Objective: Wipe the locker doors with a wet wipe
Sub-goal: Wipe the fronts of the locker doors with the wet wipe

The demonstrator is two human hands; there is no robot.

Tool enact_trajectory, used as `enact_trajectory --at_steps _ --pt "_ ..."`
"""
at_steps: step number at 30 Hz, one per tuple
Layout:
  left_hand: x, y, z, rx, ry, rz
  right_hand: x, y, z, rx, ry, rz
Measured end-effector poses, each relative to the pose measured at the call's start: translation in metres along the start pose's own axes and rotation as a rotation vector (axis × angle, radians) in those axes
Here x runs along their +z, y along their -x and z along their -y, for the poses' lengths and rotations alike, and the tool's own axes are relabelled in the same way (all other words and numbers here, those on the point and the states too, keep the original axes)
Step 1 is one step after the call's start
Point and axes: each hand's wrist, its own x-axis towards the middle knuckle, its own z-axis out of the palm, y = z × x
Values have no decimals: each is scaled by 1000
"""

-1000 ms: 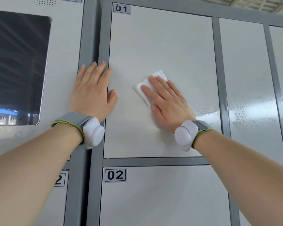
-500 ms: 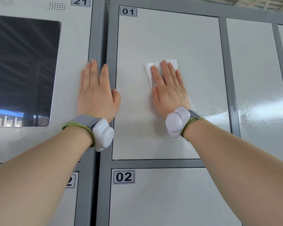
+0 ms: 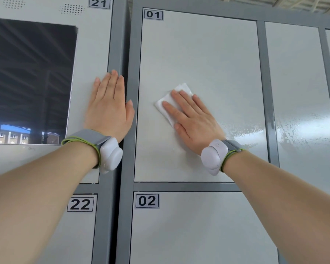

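Now the right hand presses the wipe flat, fingers straight, against door 01, left of its middle, the wipe's long axis slanting up-right. The left hand rests flat, holding nothing, just left of door 01. Wet sheen sits at its lower right; the dull area above likely comes next

Wet wipe: white, folded, lying flat against locker door 01, pale grey, closed, lower right glistening.

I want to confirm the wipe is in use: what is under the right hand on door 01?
A white wet wipe, pressed flat to door 01 by the straight fingers of the right hand. Its upper and left edges show; the part beneath the palm is covered.
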Motion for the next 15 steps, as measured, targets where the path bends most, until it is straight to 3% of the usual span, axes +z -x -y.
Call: enact_trajectory --at_steps 8,15 --pt "-8 -1 23 144 -81 58 -4 11 -12 279 -5 -23" --pt "-4 1 27 171 -109 42 0 -20 -2 378 -14 -74"
